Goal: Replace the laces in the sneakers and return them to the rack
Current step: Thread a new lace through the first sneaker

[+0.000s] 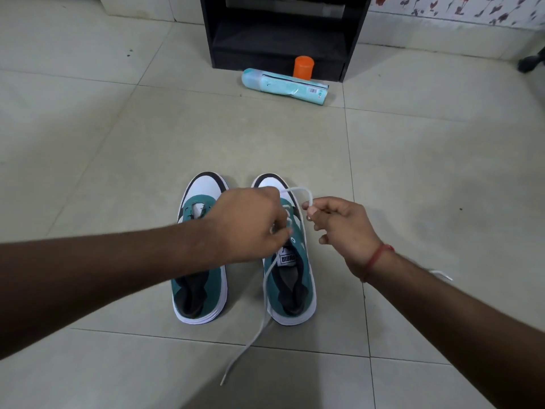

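Right now my left hand (250,225) and right hand (339,225) each pinch the soft, limp white lace (298,190) over the right sneaker (292,293) on the tiled floor (413,160), so I judge gripping near its stiffer tip best for threading.

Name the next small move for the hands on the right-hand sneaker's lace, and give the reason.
Probably the right hand should draw the white flat lace taut. The lace arcs slack between it and the left hand, which pinches it over the eyelets of the teal-and-white right-hand sneaker. The other end trails loose on the tiled floor.
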